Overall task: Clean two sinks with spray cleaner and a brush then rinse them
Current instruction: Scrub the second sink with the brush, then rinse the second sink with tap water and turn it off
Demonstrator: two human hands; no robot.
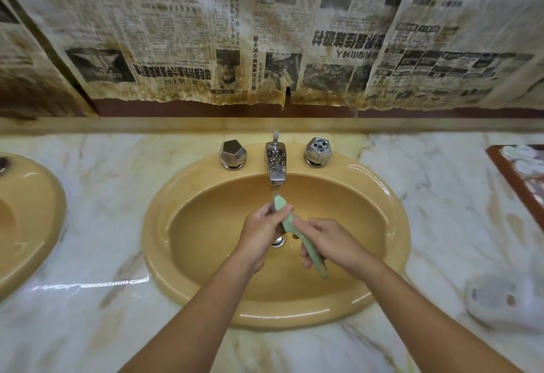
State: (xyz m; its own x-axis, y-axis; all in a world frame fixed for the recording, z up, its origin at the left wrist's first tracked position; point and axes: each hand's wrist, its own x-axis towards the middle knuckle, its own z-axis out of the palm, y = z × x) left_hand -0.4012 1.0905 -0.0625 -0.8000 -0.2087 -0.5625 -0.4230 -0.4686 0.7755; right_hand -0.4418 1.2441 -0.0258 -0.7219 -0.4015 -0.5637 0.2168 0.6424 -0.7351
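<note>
Looks like the person is rinsing the brush (287, 222) under the tap (275, 163), over the sink (156, 249). The right hand (332, 243) is gripping its handle and the left hand (259, 234) is pinching its head. Next they're probably needing a free hand for a knob (232, 154).

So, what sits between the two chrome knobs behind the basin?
The chrome spout, centred between the left knob and the right knob; the head view shows it plainly.

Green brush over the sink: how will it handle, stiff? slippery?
Likely stiff: the green brush spans left hand to right hand without sagging. Probably light: slim, plastic-looking. Possibly slippery: it's held under the faucet, so likely wet.
</note>
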